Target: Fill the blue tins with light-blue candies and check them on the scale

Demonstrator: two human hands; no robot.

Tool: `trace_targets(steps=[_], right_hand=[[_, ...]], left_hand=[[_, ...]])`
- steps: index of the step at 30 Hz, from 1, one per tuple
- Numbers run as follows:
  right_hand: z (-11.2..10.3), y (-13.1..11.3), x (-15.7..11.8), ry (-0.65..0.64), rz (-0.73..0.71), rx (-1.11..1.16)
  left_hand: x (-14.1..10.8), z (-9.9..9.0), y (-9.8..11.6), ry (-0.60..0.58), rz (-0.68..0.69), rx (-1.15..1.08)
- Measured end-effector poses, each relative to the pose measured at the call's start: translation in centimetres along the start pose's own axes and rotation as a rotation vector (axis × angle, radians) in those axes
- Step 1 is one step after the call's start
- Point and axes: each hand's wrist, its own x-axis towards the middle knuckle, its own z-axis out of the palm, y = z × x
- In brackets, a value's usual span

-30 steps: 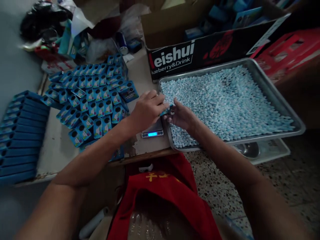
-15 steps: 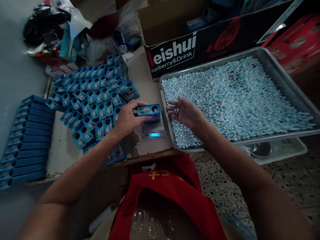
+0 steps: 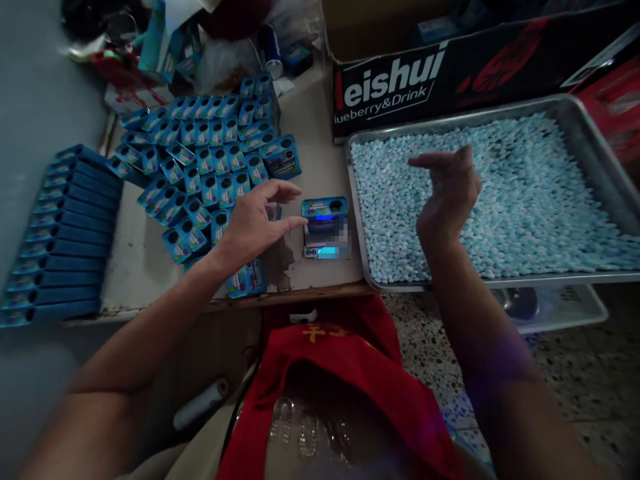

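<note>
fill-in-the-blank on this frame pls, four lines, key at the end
1. A blue box sits on the small ____ whose display is lit.
2. The hand over the metal tray is the person's ____ one.
3. The smaller print on the black carton ends with "ueberry&____".
4. The cloth bearing yellow characters is ____ in colour.
Missing words: scale; right; Drink; red.
</note>
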Motion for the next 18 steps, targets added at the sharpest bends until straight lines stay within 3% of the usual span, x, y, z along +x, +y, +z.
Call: trace_targets(steps=[2, 3, 6, 10, 18], right_hand=[[-0.1, -0.5, 0.2, 0.208, 0.158, 0.194], [-0.1, -0.7, 0.2, 0.250, 0.232, 0.265], [0.1, -0.9, 0.4, 0.202, 0.340, 0.363], [0.8, -0.5, 0.4, 0.260, 0.336, 0.419], [1.1, 0.0, 0.2, 0.253, 0.272, 0.354]], left_hand=[[-0.6, -0.7, 0.6, 0.047, 0.025, 0.014], [-0.8, -1.0, 1.0, 0.080, 0.042, 0.022], [-1.4, -1.8, 2.4, 0.178, 0.096, 0.060], [-1.7, -2.2, 3.6, 0.254, 0.144, 0.137], [-1.1, -0.7, 2.6, 0.182, 0.191, 0.182]])
